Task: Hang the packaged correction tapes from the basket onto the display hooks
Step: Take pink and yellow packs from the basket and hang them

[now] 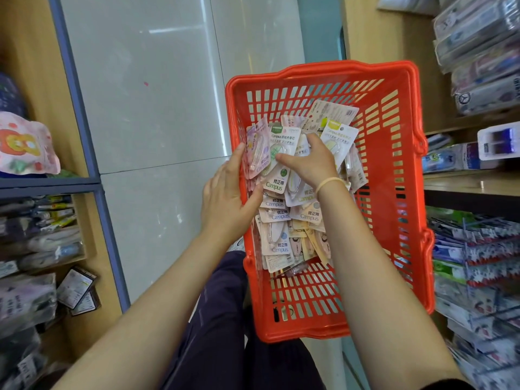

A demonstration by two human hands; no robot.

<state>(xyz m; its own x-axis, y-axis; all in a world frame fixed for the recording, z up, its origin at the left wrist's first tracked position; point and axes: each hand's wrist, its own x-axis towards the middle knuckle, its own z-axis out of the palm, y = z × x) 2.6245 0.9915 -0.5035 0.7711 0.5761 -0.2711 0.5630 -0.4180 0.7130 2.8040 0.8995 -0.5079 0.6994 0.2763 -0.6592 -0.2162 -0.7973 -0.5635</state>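
Early going, by the look of it. Red basket [399, 192] loaded with packaged correction tapes [281, 218], heaped in a loose pile down the middle. Left hand [228, 192] gripping a small fan of packs [257, 149] at the basket's left wall; right hand [308, 161] pressed down on the top of the heap, fingers curling round a pack. Display hooks [478, 237] off to the right, already bearing stock. None of this lot hung yet; nearly all still to do.

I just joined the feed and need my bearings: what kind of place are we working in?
Most likely a stationery shop aisle. An orange basket holds many carded correction tapes, wooden shelves on both sides carry packaged goods, and display hooks at the right hold rows of hanging packs.
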